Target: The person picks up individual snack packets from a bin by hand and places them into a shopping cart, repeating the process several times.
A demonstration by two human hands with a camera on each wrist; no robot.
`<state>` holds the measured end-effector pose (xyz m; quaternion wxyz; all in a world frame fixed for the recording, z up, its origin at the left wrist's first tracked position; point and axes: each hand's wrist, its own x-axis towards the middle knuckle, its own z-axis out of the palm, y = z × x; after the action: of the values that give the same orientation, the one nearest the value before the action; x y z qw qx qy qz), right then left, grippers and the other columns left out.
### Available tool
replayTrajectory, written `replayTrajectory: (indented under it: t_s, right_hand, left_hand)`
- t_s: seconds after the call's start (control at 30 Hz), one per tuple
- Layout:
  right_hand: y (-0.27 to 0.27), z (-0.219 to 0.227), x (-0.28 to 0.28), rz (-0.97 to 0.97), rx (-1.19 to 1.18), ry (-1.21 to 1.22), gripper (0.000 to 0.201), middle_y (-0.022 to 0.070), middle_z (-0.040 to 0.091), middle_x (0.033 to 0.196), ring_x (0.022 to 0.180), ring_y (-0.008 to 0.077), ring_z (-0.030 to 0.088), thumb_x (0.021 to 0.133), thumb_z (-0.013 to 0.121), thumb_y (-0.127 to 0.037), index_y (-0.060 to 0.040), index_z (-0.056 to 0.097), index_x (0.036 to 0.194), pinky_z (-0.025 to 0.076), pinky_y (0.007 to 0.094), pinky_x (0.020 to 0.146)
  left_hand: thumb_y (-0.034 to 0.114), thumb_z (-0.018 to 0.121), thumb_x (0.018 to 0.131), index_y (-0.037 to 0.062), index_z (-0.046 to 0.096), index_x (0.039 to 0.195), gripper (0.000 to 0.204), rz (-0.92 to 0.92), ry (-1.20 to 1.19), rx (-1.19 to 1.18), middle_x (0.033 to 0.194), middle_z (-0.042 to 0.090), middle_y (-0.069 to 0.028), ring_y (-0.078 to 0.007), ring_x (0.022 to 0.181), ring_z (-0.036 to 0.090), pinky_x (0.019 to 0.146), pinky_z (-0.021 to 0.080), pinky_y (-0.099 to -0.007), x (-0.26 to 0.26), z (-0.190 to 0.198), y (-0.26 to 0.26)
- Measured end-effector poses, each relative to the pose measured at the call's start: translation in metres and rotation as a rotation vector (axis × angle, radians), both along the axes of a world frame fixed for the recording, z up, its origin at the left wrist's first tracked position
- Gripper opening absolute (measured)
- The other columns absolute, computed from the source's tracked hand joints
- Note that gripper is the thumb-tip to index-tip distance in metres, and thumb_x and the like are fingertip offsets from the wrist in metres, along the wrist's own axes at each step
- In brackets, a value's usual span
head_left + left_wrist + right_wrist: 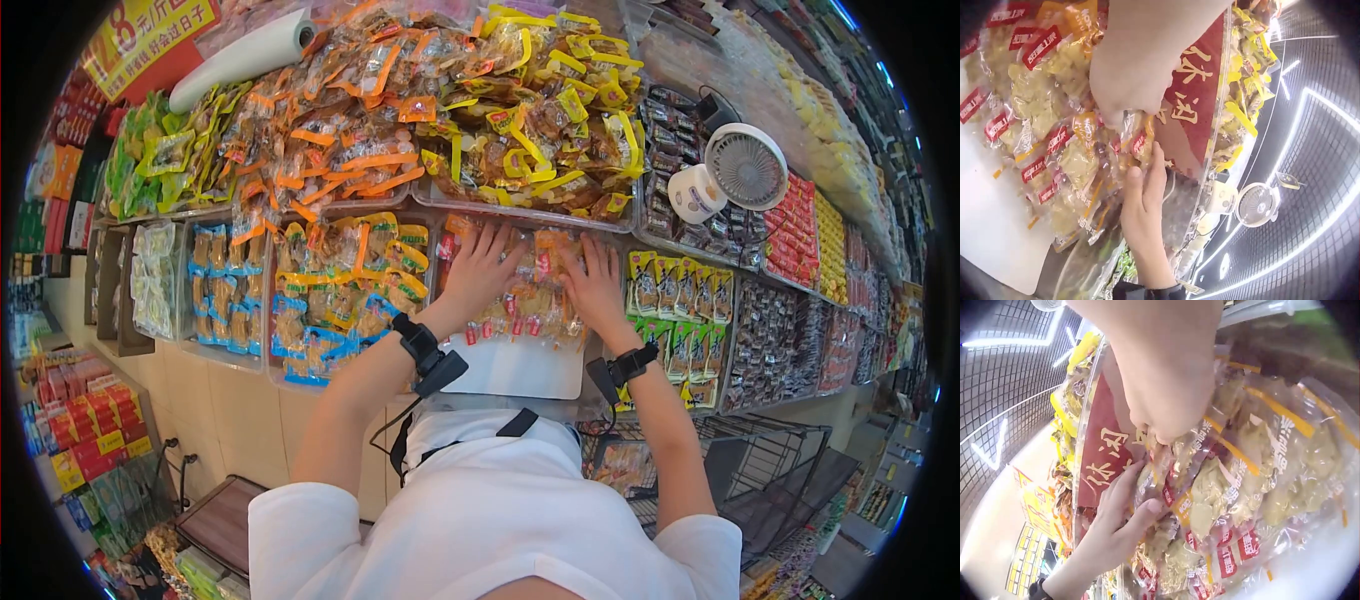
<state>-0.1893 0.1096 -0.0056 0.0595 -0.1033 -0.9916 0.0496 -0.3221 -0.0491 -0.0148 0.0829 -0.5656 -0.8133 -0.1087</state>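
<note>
My left hand rests on clear snack packets with red labels and orange strips, in a bin at the middle. Its fingers point away from me, fairly straight. Opposite it, my right hand lies along the right side of the same packets, fingers extended. In the left wrist view, the thumb and forefinger of the right hand touch a small packet at the row's end. The right wrist view shows the left hand against the packets' edge, beside a dark red panel with yellow writing.
A white board shows at the bin's near side. Blue and orange packets fill the left bin; green and yellow ones stand at right. Heaped yellow-trimmed packets lie behind, and a small fan stands back right.
</note>
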Motion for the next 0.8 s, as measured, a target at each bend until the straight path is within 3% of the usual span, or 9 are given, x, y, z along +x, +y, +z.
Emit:
replayTrajectory:
  t_s: [0.37,0.5,0.57,0.63,0.7,0.8]
  right_hand:
    - [-0.011,0.006,0.002,-0.014,-0.046,0.001,0.052,0.0176,0.026,0.124,0.115,0.033,0.024,0.073,0.052,-0.026,-0.02,0.033,0.12,0.016,0.0513,0.093]
    - [-0.016,0.029,0.012,-0.024,-0.114,0.104,0.053,0.0166,0.028,0.123,0.114,0.0325,0.026,0.071,0.054,-0.025,-0.0161,0.034,0.119,0.017,0.0498,0.092]
    - [-0.016,0.047,0.031,-0.029,-0.146,0.185,0.052,0.0159,0.032,0.12,0.113,0.0319,0.028,0.07,0.055,-0.025,-0.0137,0.036,0.118,0.018,0.0495,0.092]
    - [-0.013,0.074,0.058,0.005,-0.215,0.267,0.044,0.014,0.044,0.109,0.107,0.0311,0.036,0.068,0.058,-0.019,-0.0085,0.045,0.109,0.023,0.0473,0.09]
    - [-0.017,0.121,0.096,-0.044,-0.366,0.384,0.034,0.0122,0.052,0.096,0.097,0.0299,0.044,0.066,0.06,-0.011,-0.0049,0.051,0.099,0.031,0.0436,0.085]
    - [-0.034,0.203,0.168,-0.048,-0.353,0.483,0.029,0.0119,0.053,0.092,0.089,0.0301,0.049,0.068,0.057,-0.007,-0.0039,0.051,0.096,0.038,0.0394,0.078]
  left_hand:
    - [0.027,0.058,0.064,0.0119,0.035,0.117,0.059,-0.039,-0.118,0.018,0.123,0.029,-0.0155,-0.0313,0.113,0.028,0.092,0.022,-0.0454,0.001,0.005,-0.002]
    - [0.027,0.059,0.065,0.0118,0.036,0.116,0.058,-0.043,-0.115,0.004,0.12,0.034,-0.0143,-0.0296,0.116,0.025,0.094,0.018,-0.0447,0.009,0.037,-0.018]
    - [0.027,0.059,0.065,0.0114,0.039,0.114,0.055,-0.044,-0.118,0.026,0.119,0.036,-0.0131,-0.0291,0.116,0.024,0.094,0.017,-0.0438,0.019,0.056,-0.031]
    - [0.025,0.06,0.065,0.0105,0.048,0.104,0.043,-0.027,-0.072,0.135,0.113,0.044,-0.0092,-0.0284,0.114,0.029,0.093,0.019,-0.0413,0.025,0.084,-0.042]
    - [0.022,0.06,0.065,0.0099,0.05,0.099,0.038,-0.097,-0.055,0.175,0.107,0.047,-0.0071,-0.0279,0.11,0.034,0.09,0.022,-0.0409,0.033,0.123,-0.053]
    - [0.014,0.06,0.062,0.0125,0.056,0.078,0.017,-0.271,-0.031,0.392,0.086,0.055,-0.0037,-0.0249,0.097,0.047,0.085,0.027,-0.0385,0.06,0.199,-0.058]
